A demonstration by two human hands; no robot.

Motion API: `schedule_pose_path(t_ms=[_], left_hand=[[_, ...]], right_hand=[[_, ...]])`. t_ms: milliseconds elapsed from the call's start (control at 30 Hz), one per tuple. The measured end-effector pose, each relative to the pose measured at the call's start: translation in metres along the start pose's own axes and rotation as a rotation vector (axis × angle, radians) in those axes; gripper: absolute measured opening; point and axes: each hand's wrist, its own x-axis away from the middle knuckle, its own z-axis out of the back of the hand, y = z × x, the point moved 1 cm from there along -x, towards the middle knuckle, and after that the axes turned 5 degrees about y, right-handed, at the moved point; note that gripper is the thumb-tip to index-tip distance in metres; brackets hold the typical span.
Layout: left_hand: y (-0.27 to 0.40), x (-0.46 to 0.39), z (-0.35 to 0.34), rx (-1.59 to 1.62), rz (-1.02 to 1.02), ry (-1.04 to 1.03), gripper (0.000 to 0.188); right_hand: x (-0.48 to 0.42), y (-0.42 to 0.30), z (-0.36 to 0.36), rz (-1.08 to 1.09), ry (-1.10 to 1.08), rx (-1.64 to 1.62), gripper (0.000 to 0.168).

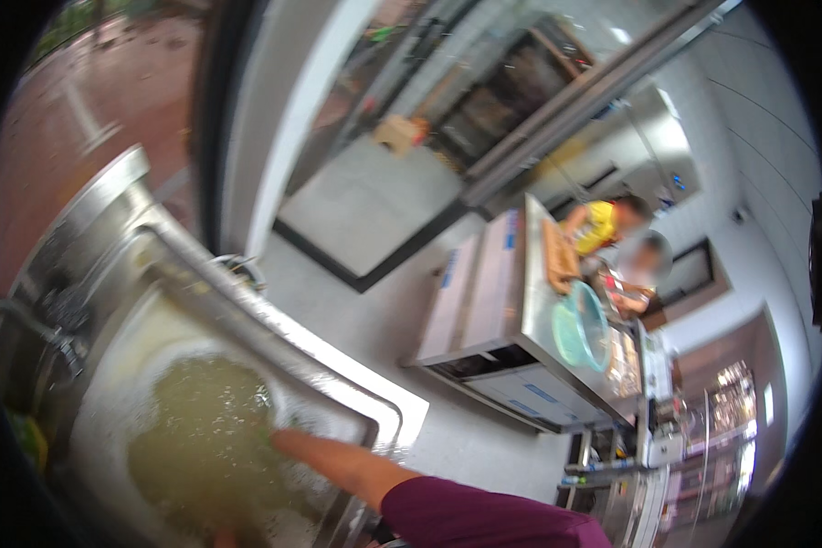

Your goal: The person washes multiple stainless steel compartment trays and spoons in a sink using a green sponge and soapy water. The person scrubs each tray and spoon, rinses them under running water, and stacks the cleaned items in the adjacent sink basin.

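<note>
Before me is a stainless steel sink (356, 380) holding murky, yellow-green water (212, 411) with white foam around its edge. My right forearm (335, 462), in a short purple sleeve (479, 514), reaches in from the lower right. It goes under near the foam, so the right hand and anything in it are hidden. At the bottom edge a blurred skin-coloured patch (226, 538) shows in the water, apparently part of my left arm or hand; its fingers cannot be seen. A metal faucet (61, 342) juts over the sink's left side.
Beyond the sink, a steel worktable (538, 301) carries a green plastic basin (579, 325) and a brown tray-like object (558, 257). Two people stand behind it, one in a yellow top (596, 229). A small stool (397, 133) sits past the door frame. The view is tilted and blurred.
</note>
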Motion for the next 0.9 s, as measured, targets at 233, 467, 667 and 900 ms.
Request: schedule_pose_path(t_ms=[233, 467, 667, 900], left_hand=[[0.01, 0.012, -0.002, -0.042, -0.056, 0.021, 0.045], [-0.015, 0.024, -0.004, 0.022, -0.026, 0.036, 0.043], [-0.024, 0.048, -0.003, -0.031, 0.023, -0.013, 0.041], [-0.014, 0.064, -0.016, 0.045, 0.09, -0.088, 0.039]], right_hand=[[0.023, -0.011, -0.022, 0.01, 0.017, -0.06, 0.022], [0.035, -0.026, -0.028, 0.173, 0.051, 0.105, 0.021], [0.092, 0.015, 0.031, 0.234, 0.251, 0.235, 0.009], [0.129, -0.019, 0.132, -0.057, 0.321, 0.032, 0.024]])
